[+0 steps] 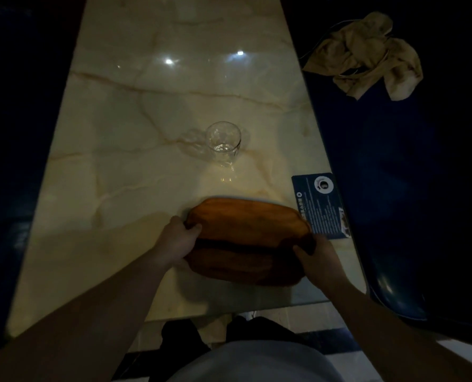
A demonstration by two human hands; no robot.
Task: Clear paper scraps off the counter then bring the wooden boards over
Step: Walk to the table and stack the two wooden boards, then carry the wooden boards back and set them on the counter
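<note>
So our left hand (177,241) & right hand (318,261) grip wooden boards (245,241); glass (223,142) ahead, blue card (321,206) touching boards' right.

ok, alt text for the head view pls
Both hands, left hand and right hand, grip the ends of stacked wooden boards over a marble counter. Beyond stand a clear glass and a blue card; a crumpled cloth lies at right.

Boards (245,224) stacked at counter (135,111) near edge, glass (223,142) behind, card (321,205) right, cloth (364,55) off counter far right
</note>
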